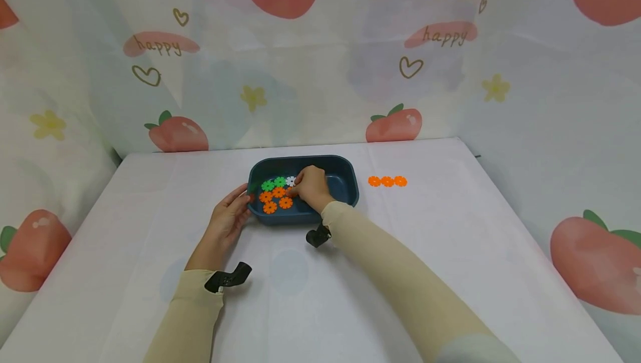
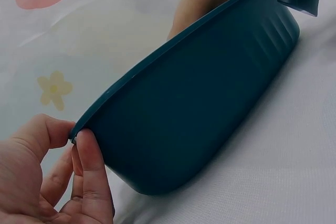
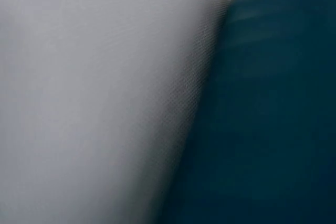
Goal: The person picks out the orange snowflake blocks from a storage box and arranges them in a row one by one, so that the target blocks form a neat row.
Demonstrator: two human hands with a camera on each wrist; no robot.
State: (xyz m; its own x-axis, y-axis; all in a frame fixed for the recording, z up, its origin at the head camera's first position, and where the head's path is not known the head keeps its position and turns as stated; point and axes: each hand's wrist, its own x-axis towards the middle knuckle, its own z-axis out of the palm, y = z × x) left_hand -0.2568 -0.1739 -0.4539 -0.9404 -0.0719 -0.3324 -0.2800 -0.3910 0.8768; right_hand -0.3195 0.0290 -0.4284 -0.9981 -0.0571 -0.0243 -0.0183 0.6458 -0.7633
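A dark teal plastic basin (image 1: 343, 189) stands on the table, holding several flower-shaped notched plastic discs. Orange discs (image 1: 270, 207) lie at its near left, with green discs (image 1: 280, 181) and a white disc (image 1: 290, 181) behind them. My left hand (image 1: 227, 221) pinches the basin's left rim between thumb and fingers, plainly seen in the left wrist view. Reaching over the near wall, my right hand (image 1: 312, 187) has its bent fingers down among the discs, beside an orange one. Whether a disc is between those fingertips is hidden. The right wrist view shows mostly the basin's outer wall (image 3: 268, 114).
Three orange discs (image 1: 387, 181) lie in a row on the white tablecloth (image 1: 430, 229), to the right of the basin. A printed fabric backdrop (image 1: 310, 73) rises behind the table and along both sides.
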